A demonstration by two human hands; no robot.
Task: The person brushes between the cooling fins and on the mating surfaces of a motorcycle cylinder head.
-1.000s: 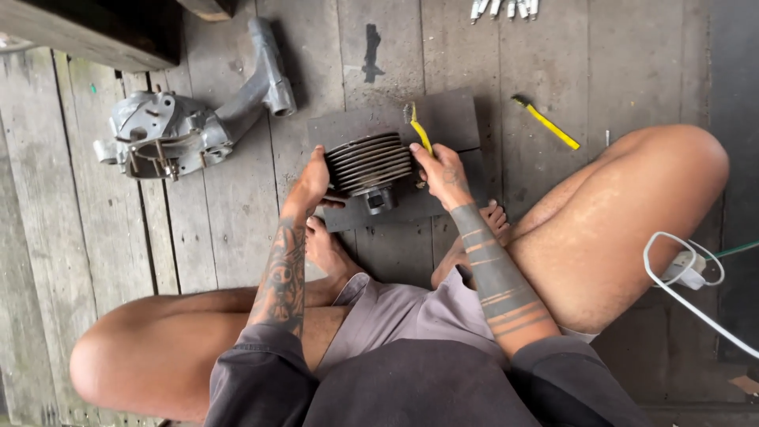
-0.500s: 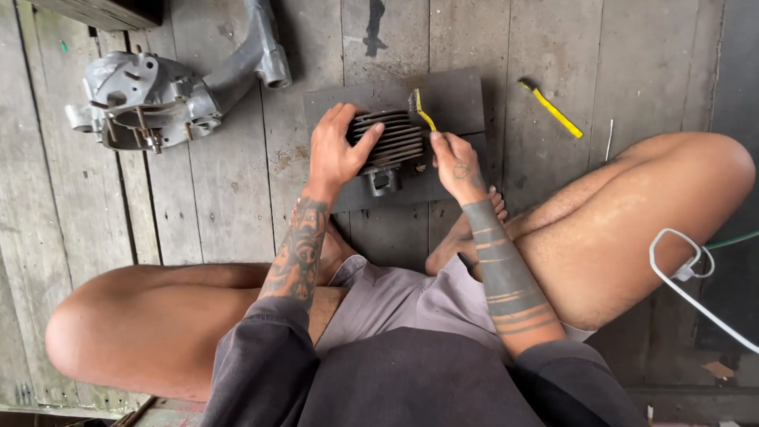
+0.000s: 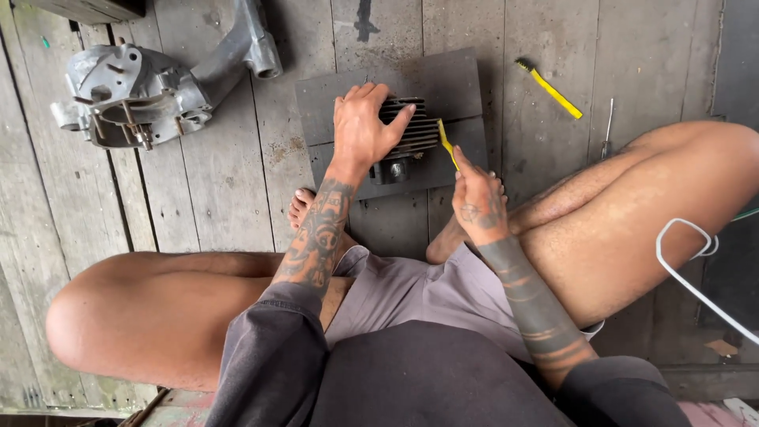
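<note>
I sit cross-legged on a grey plank floor. A finned metal engine cylinder (image 3: 411, 138) lies on a dark grey mat (image 3: 455, 87) in front of my feet. My left hand (image 3: 360, 126) lies over the top of the cylinder and grips it, fingers spread across the fins. My right hand (image 3: 478, 198) holds a thin yellow-handled brush (image 3: 447, 144) whose tip points at the cylinder's right side.
A grey metal engine crankcase (image 3: 138, 91) lies on the planks at the upper left. A second yellow brush (image 3: 551, 88) and a thin metal tool (image 3: 607, 126) lie to the right of the mat. A white cable (image 3: 696, 277) loops past my right knee.
My left hand has moved from the cylinder's left side onto its top. My right hand has drawn back toward my foot with the brush. The view has shifted.
</note>
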